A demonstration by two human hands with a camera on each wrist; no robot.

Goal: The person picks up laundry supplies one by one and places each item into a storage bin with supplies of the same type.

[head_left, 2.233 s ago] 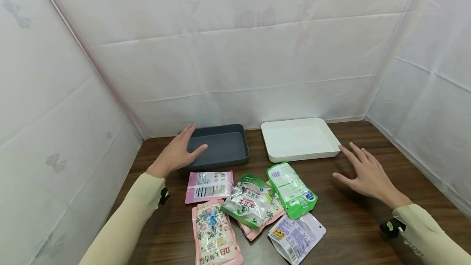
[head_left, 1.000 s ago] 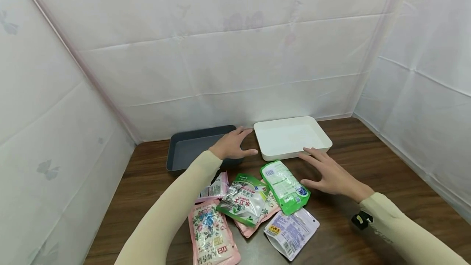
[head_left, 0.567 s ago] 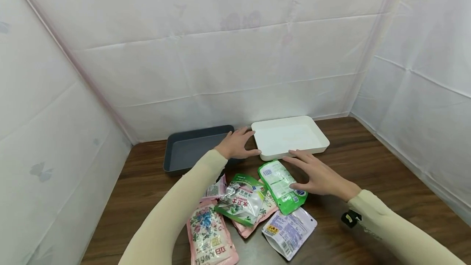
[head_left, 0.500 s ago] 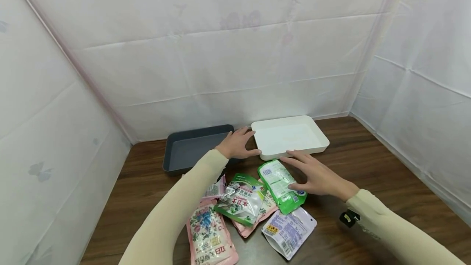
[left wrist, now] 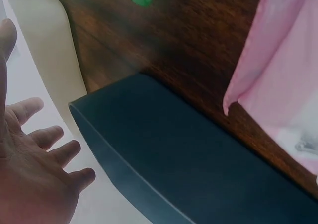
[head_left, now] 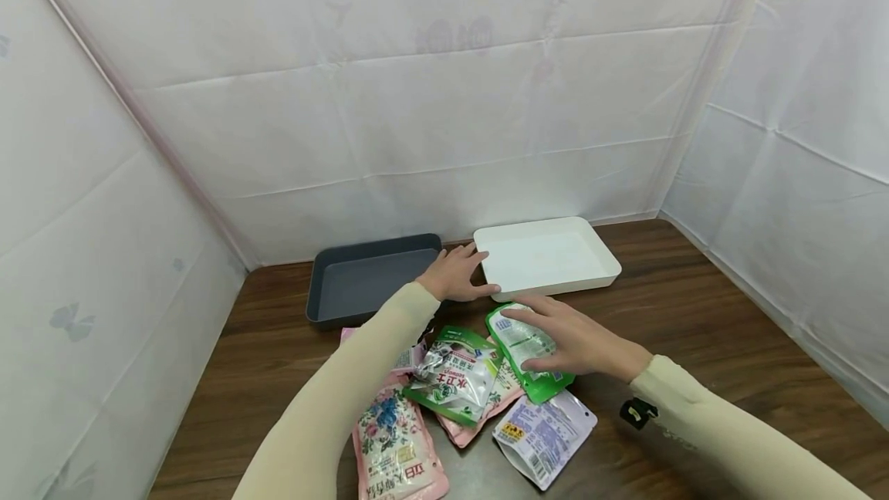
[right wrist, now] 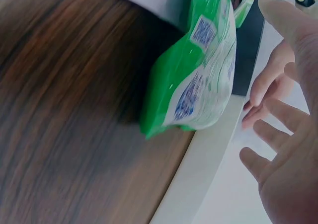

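My left hand (head_left: 454, 272) hovers between the dark grey tray (head_left: 325, 281) and the white tray (head_left: 549, 255), its fingertips close to the white tray's left edge. In the left wrist view its fingers are spread and hold nothing. Over the green and white pouch (head_left: 519, 336) reaches my right hand (head_left: 575, 336), covering the pouch's right side. Its fingers are slightly bent and apart above the pouch, as the right wrist view also shows. Next to that pouch lies a silver and green pouch (head_left: 457, 376) with printed characters, overlapping a pink floral pouch (head_left: 508, 386).
A second pink floral pouch (head_left: 396, 438) lies at the front left, and a purple and white pouch (head_left: 545, 438) at the front right. My left sleeve partly hides a pink pouch (head_left: 403, 361). White cloth walls (head_left: 389, 114) surround the brown wooden table (head_left: 667, 284).
My left hand has moved right, from over the dark tray to the gap between the trays. The right hand has moved left, from bare table to over the green and white pouch.
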